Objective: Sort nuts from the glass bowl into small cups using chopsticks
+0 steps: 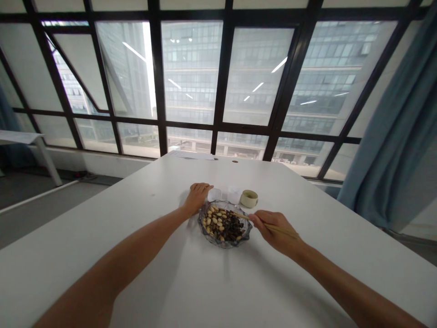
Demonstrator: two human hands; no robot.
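Note:
A glass bowl [205, 231] with a wavy rim sits on the white table [218, 282]; it holds mixed pale nuts and dark seeds. My right hand [276, 230] is closed on a pair of wooden chopsticks [239, 215], whose tips reach into the bowl. My left hand [197, 197] rests on the table at the bowl's far left edge, fingers curled, touching or almost touching the rim; nothing shows inside it. Just behind the bowl stand two small clear cups [225, 193] and a small cream-coloured cup [249, 198].
The table's far edge runs close to a wall of large windows [218, 77]. A blue curtain [399, 136] hangs at the right. Another white table [20, 136] stands at far left. Some papers [194, 156] lie at the table's far end.

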